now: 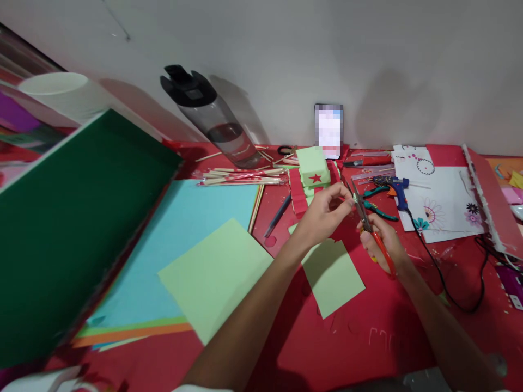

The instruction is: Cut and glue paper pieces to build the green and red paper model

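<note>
In the head view, my right hand (382, 242) grips a pair of scissors (382, 247) by the orange handles, blades pointing up and slightly open. Close to the blades, my left hand (327, 212) is closed in a pinch on a small pale green scrap of paper (355, 200), mostly hidden by the fingers. Just beyond my left hand stands a small paper model (314, 167), light green with red sides and a red star. A light green sheet with a cut edge (335, 277) lies on the red table below my hands.
Another green sheet (216, 277) rests on blue paper (196, 207). A water bottle (220, 125), wooden sticks (241, 177) and a lit phone (329, 128) stand or lie behind. Right are pliers (382, 211), a glue gun (396, 185) and its cable; left, a dark green board (81, 218).
</note>
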The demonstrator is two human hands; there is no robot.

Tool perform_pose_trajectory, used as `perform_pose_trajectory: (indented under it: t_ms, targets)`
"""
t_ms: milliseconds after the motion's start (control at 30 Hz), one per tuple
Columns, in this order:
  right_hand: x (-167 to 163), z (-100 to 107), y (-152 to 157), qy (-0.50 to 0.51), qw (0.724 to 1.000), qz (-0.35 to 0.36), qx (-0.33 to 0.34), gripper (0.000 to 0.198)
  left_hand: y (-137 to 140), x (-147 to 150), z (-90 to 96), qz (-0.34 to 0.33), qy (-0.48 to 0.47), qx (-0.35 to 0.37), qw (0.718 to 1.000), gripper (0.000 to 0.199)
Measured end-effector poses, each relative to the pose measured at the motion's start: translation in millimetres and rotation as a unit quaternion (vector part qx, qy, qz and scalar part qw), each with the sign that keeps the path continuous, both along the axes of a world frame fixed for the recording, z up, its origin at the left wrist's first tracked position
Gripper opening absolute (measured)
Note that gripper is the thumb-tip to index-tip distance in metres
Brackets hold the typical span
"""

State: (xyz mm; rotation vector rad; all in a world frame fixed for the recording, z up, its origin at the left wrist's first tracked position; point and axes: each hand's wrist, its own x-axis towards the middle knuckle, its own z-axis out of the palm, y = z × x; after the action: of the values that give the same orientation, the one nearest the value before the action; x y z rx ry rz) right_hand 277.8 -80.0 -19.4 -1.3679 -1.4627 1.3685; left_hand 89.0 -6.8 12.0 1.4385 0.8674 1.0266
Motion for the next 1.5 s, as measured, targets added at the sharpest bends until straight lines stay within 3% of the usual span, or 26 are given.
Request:
perform_pose_trajectory:
  t_ms: [900, 1500]
  targets:
    - [6.3, -0.2, 0.3, 0.001, 0.997, 0.054, 0.045, 0.056, -0.4, 0.1, 0.9, -0.001, 0.019, 0.034, 0.999, 0.009]
    - [5.1, -9.5, 1.1, 0.014, 0.998, 0.027, 0.064, 0.048, -3.1, 1.1, 0.2, -0.024, -0.012, -0.013, 1.000, 0.017]
